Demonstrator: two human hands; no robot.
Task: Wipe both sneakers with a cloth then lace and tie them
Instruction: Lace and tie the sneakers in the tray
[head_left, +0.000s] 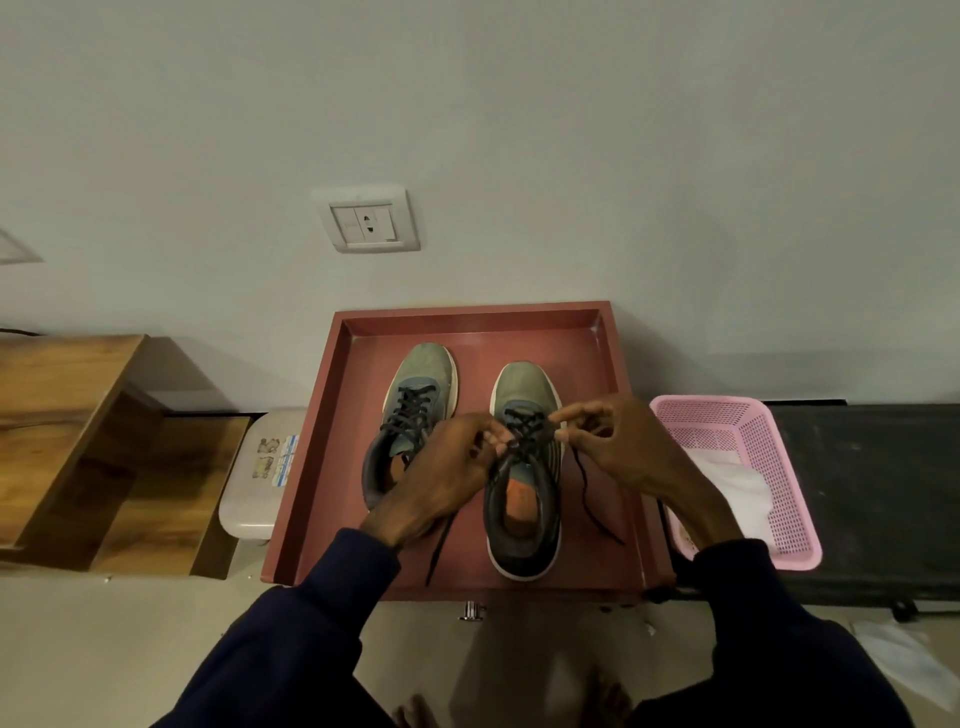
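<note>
— Navy sleeves (322, 623) come first, low in our view, and out of them our two hands reach over a red tray (322, 509) on the floor by the wall.
— Which sneaker are we on?
— The right-side sneaker (523, 525). It lies inside the tray with its long axis running straight away from us: heel collar nearest us, toe pointing at the wall.
— And the grip?
— Our left hand (447, 467) has its fingers curled in at the left edge of the lacing, pinching the black lace (527, 431). Our right hand (618, 447) pinches the same lace at the right edge, between thumb and fingertips. Both are clamped on it, over the upper part of the lacing.
— Loose ends?
— One tail runs from under our left wrist toward the near rim of the tray. The other snakes down the tray floor to the right of the shoe.
— The other shoe?
— The left-side sneaker (415, 384) sits beside it, apart and set farther toward the wall. It is laced, heel toward us, toe leaning a little rightward. Our left hand hides part of its heel.
— The cloth?
— A white cloth (743, 483) lies in a pink basket (779, 431) just right of the tray. We also see a wall socket (370, 221) above and a wooden shelf (78, 415) off to the left.
</note>
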